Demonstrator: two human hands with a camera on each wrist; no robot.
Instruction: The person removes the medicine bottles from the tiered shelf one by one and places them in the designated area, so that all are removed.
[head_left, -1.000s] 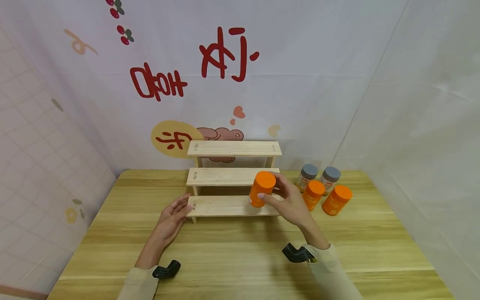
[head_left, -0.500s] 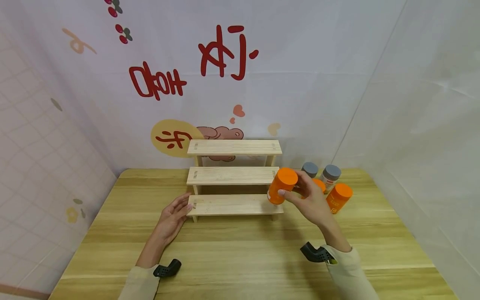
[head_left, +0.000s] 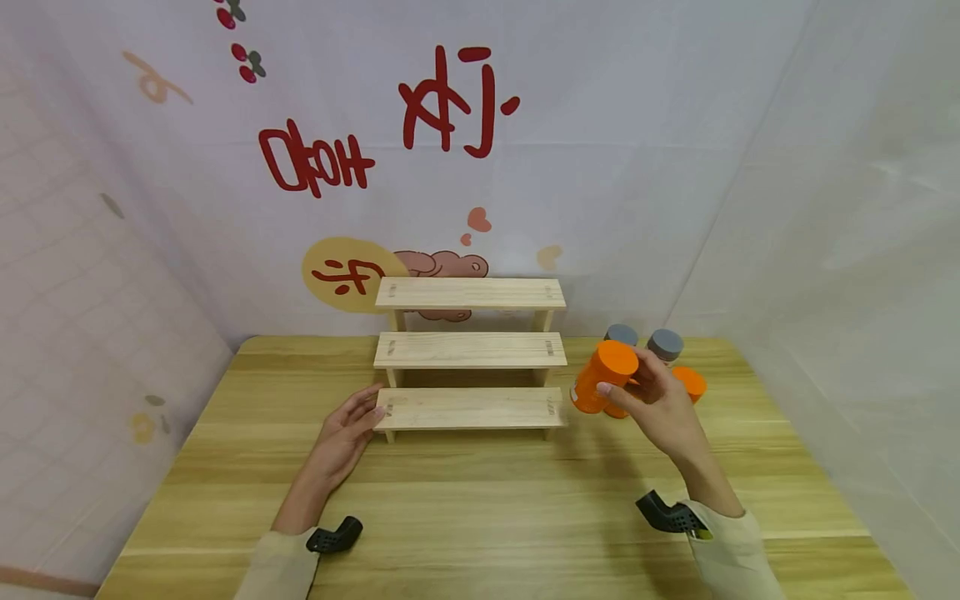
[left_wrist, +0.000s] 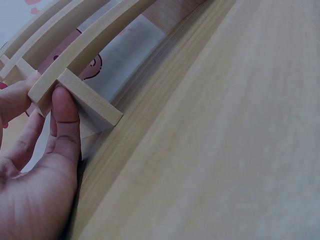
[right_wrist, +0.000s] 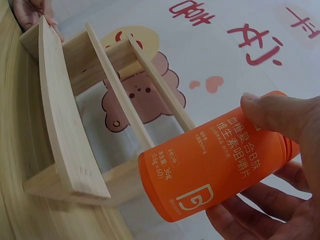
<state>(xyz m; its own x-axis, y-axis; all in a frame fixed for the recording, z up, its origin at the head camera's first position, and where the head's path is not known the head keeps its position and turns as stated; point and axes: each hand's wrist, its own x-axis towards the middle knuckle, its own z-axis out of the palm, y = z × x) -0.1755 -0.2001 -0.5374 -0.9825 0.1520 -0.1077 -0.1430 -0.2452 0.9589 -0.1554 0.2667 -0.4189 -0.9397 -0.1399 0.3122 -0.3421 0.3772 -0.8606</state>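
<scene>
My right hand (head_left: 660,408) grips an orange vitamin bottle (head_left: 600,377), held tilted in the air to the right of a three-tier wooden shelf (head_left: 468,407). In the right wrist view, the thumb and fingers wrap the lid end of the bottle (right_wrist: 215,160), with its printed label showing. My left hand (head_left: 347,433) pinches the left end of the lowest step. The left wrist view has the thumb on top of that board (left_wrist: 75,50) and a finger (left_wrist: 66,112) under it, beside the leg.
Right of the shelf stand two grey-lidded bottles (head_left: 621,334) and two more orange bottles (head_left: 690,382), partly hidden behind my right hand and the held bottle. The wooden table (head_left: 465,517) ends against a printed white backdrop (head_left: 600,167).
My right hand has carried the orange bottle rightward, from over the lowest step to beside the shelf, tilting it more. The left hand has stayed at the shelf's end.
</scene>
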